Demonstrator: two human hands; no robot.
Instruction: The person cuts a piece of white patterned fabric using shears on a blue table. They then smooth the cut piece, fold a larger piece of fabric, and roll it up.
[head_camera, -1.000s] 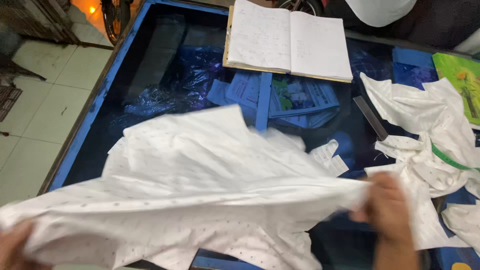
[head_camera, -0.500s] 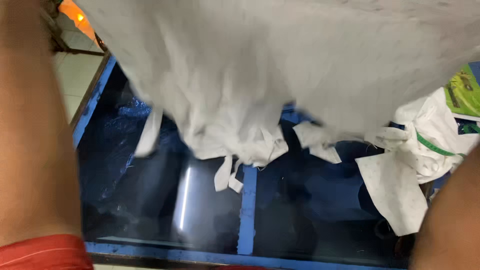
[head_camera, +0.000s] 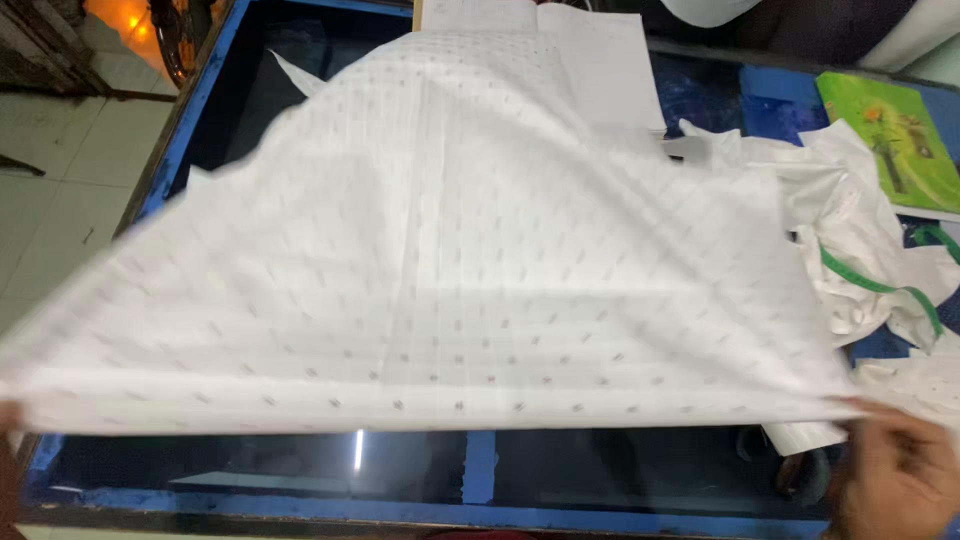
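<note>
A large white cloth (head_camera: 450, 260) with small dotted marks is held spread and taut above the glass-topped, blue-framed surface (head_camera: 480, 505), covering most of it. The right hand (head_camera: 895, 480) pinches the cloth's near right corner, grip closed on the hem. The left hand (head_camera: 10, 440) shows only as a sliver at the frame's left edge, at the cloth's near left corner; its grip cannot be judged. An open white book (head_camera: 600, 60) lies at the far side, partly under the cloth. White fabric scraps (head_camera: 850, 230) with a green tape (head_camera: 880, 290) lie to the right, beside a green booklet (head_camera: 880, 140).
</note>
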